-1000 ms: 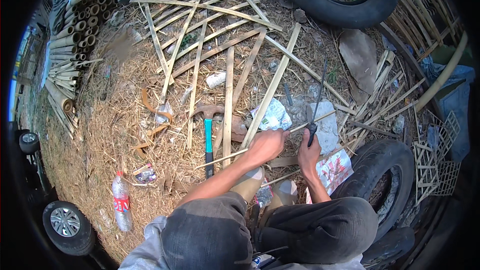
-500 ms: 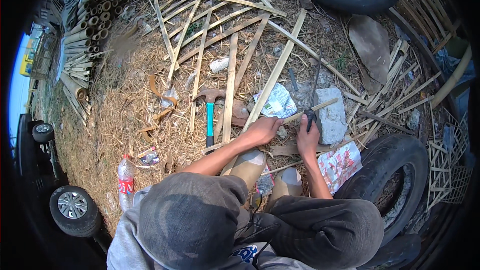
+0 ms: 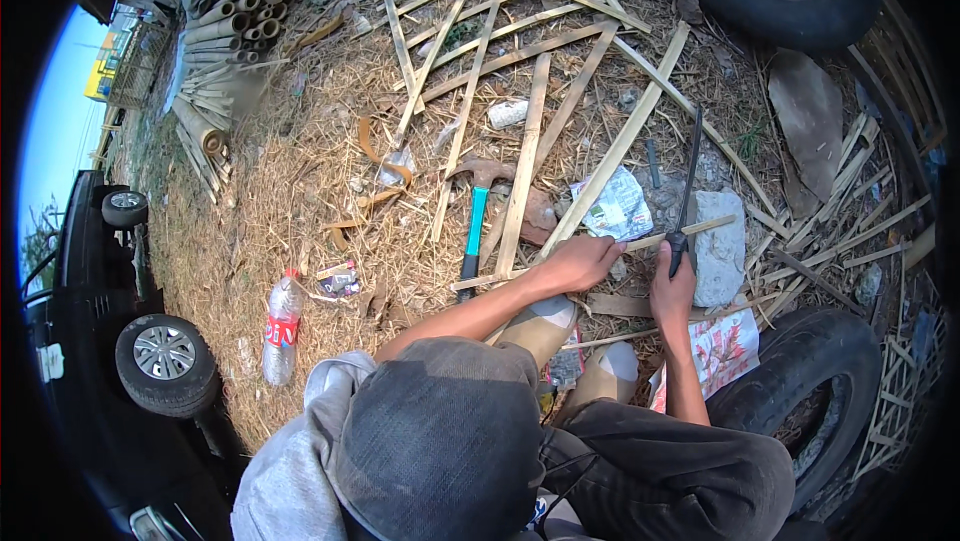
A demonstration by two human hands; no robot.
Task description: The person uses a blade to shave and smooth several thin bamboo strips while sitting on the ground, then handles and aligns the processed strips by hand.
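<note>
My left hand [image 3: 583, 263] is closed around a narrow bamboo strip [image 3: 712, 225], whose far end lies over a pale stone block [image 3: 719, 266]. In my right hand [image 3: 673, 286] is the black handle of a long, thin-bladed knife [image 3: 691, 176], its dark blade pointing away from me. The knife's handle end crosses the strip just left of the block; whether the edge bites into it cannot be made out. A crumpled printed wrapper [image 3: 612, 205] lies just beyond my left hand. Further left, a claw hammer [image 3: 474, 226] with a teal and black handle rests on dry straw.
Crossed bamboo slats [image 3: 525, 156] spread over the ground ahead. Tyres lie at the far right [image 3: 800, 16] and near right [image 3: 810, 381]. Loose strips [image 3: 850, 191] pile at the right. A plastic bottle [image 3: 282, 331] is at the left, with a parked black vehicle [image 3: 90, 341] beyond.
The whole view has shifted, so the scene sits further right and slightly lower. Both hands keep their holds on the strip and knife, with little visible movement between them.
</note>
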